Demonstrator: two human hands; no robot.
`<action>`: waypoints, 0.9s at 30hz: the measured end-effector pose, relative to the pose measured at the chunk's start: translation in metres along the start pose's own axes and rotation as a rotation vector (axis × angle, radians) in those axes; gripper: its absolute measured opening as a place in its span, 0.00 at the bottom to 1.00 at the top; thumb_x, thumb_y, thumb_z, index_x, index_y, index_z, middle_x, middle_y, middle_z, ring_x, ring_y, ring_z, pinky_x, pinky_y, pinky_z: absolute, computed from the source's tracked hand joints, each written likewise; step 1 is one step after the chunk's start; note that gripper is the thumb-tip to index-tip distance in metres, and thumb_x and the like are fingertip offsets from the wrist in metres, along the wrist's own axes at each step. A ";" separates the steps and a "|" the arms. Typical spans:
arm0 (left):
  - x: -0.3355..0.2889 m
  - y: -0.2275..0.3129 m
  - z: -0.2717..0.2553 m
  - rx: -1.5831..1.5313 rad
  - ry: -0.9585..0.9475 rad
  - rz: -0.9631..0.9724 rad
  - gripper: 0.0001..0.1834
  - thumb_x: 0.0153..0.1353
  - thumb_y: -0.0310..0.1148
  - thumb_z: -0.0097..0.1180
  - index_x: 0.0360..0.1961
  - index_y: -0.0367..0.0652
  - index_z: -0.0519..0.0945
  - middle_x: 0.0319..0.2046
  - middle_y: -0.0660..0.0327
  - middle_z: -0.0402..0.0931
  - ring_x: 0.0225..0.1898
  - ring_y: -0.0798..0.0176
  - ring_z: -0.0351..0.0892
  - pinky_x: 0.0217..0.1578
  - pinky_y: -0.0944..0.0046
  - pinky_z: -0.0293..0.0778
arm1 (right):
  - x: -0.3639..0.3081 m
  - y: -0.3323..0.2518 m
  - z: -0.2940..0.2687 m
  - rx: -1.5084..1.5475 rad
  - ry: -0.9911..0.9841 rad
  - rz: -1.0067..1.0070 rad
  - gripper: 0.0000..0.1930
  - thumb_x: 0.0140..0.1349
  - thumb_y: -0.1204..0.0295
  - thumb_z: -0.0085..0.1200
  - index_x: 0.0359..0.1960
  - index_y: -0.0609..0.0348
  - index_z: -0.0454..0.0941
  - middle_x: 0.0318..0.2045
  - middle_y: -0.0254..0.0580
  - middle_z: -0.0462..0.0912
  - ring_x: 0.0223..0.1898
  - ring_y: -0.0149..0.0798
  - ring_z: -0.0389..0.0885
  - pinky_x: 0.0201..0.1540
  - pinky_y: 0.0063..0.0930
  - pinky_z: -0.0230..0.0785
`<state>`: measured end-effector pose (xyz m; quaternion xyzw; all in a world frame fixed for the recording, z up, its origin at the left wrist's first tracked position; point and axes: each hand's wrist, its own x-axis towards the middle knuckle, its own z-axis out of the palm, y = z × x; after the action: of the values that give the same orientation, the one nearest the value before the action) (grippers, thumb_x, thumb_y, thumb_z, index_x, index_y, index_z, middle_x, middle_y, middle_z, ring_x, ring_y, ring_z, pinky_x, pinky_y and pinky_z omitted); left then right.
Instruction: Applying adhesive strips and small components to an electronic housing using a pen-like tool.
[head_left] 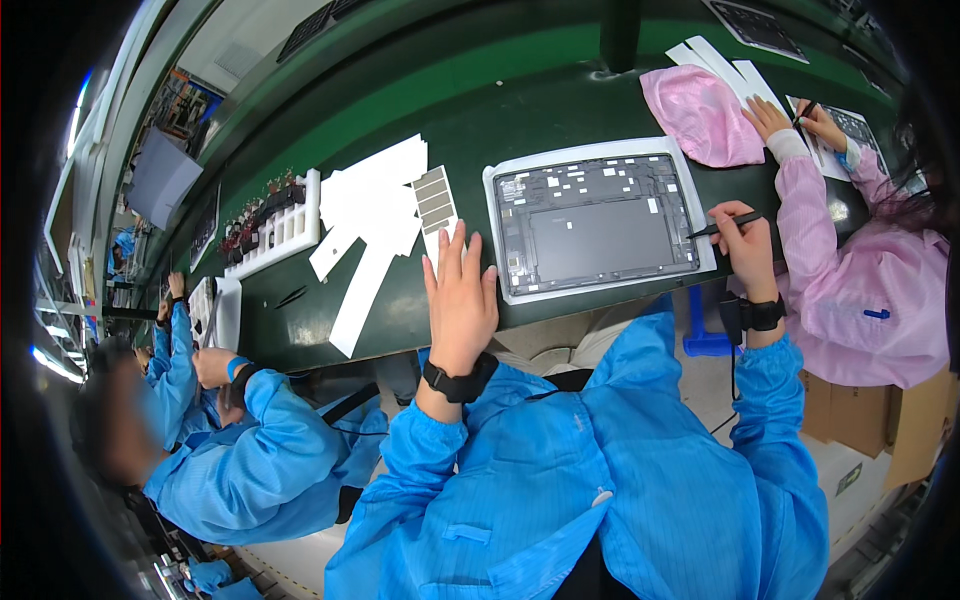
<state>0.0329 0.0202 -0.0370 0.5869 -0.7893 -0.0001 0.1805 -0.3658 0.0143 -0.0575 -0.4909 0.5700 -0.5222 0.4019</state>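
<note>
An opened tablet (600, 225), its dark inner frame and flat battery exposed, lies on a white foam sheet (710, 262) in front of me. Small white stickers dot its upper part. My right hand (745, 250) grips black tweezers (722, 224), whose tip reaches the tablet's right edge. To the left of the tablet, my left hand (462, 290) lies flat with fingers stretched out. Its fingertips rest on the lower end of a white strip (437, 205) that carries several grey-brown rectangles. More white paper strips (370, 195) are fanned out beside it.
A white foam rack (290, 228) with dark small parts stands at the left, near loose black tweezers (291, 297). A co-worker in blue sits at the left. At the right, a co-worker in pink works beside a pink cloth cap (703, 115). Cardboard boxes (870, 415) stand below.
</note>
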 end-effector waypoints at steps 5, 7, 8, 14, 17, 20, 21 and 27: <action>0.016 0.082 -0.005 -0.443 -0.013 0.244 0.16 0.61 0.27 0.55 0.50 0.35 0.76 0.57 0.50 0.71 0.62 0.42 0.68 0.62 0.47 0.64 | -0.002 -0.014 0.006 -0.333 -0.043 -0.186 0.08 0.65 0.74 0.52 0.36 0.67 0.80 0.21 0.35 0.80 0.23 0.25 0.77 0.27 0.19 0.66; 0.022 0.116 0.007 -0.495 -0.068 0.337 0.18 0.60 0.29 0.55 0.52 0.35 0.74 0.56 0.47 0.71 0.61 0.43 0.69 0.60 0.51 0.67 | -0.003 -0.016 0.007 -0.345 -0.048 -0.194 0.08 0.65 0.74 0.52 0.36 0.67 0.80 0.20 0.36 0.79 0.23 0.25 0.77 0.27 0.19 0.66; 0.026 0.131 0.015 -0.495 -0.067 0.340 0.18 0.60 0.29 0.55 0.52 0.35 0.74 0.56 0.47 0.71 0.61 0.43 0.69 0.60 0.51 0.67 | -0.003 -0.018 0.007 -0.361 -0.054 -0.204 0.08 0.65 0.74 0.52 0.36 0.67 0.80 0.19 0.36 0.79 0.22 0.25 0.77 0.26 0.20 0.66; 0.041 0.166 0.066 -0.508 -0.103 0.442 0.26 0.59 0.32 0.58 0.57 0.31 0.70 0.62 0.46 0.67 0.64 0.45 0.66 0.61 0.53 0.67 | -0.001 -0.027 0.005 -0.399 -0.135 -0.201 0.07 0.63 0.74 0.53 0.35 0.68 0.80 0.20 0.39 0.80 0.22 0.27 0.76 0.26 0.23 0.67; 0.044 0.168 0.078 -0.452 -0.104 0.453 0.27 0.59 0.32 0.58 0.58 0.32 0.70 0.61 0.47 0.68 0.63 0.46 0.67 0.61 0.53 0.67 | 0.001 -0.023 0.005 -0.383 -0.131 -0.219 0.07 0.62 0.75 0.53 0.35 0.68 0.80 0.20 0.41 0.80 0.22 0.28 0.77 0.25 0.24 0.67; 0.044 0.167 0.079 -0.486 -0.081 0.449 0.27 0.59 0.34 0.58 0.58 0.33 0.71 0.60 0.48 0.69 0.63 0.47 0.68 0.61 0.54 0.66 | 0.000 -0.025 0.004 -0.345 -0.121 -0.208 0.07 0.62 0.75 0.53 0.34 0.68 0.79 0.20 0.42 0.80 0.22 0.29 0.77 0.26 0.25 0.67; 0.044 0.167 0.079 -0.486 -0.085 0.448 0.27 0.59 0.34 0.58 0.58 0.33 0.71 0.60 0.48 0.69 0.63 0.47 0.68 0.61 0.54 0.66 | 0.000 -0.025 0.004 -0.344 -0.121 -0.204 0.07 0.62 0.75 0.53 0.34 0.68 0.79 0.20 0.42 0.80 0.22 0.29 0.77 0.26 0.25 0.67; 0.046 0.171 0.080 -0.468 -0.052 0.453 0.27 0.59 0.35 0.57 0.58 0.34 0.71 0.60 0.49 0.70 0.62 0.47 0.68 0.61 0.54 0.66 | 0.001 -0.036 0.002 -0.443 -0.140 -0.217 0.06 0.61 0.75 0.53 0.34 0.68 0.79 0.19 0.43 0.79 0.21 0.30 0.75 0.26 0.26 0.66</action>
<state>-0.1593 0.0134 -0.0622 0.3390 -0.8827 -0.1563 0.2855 -0.3590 0.0142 -0.0220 -0.6601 0.5852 -0.3895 0.2648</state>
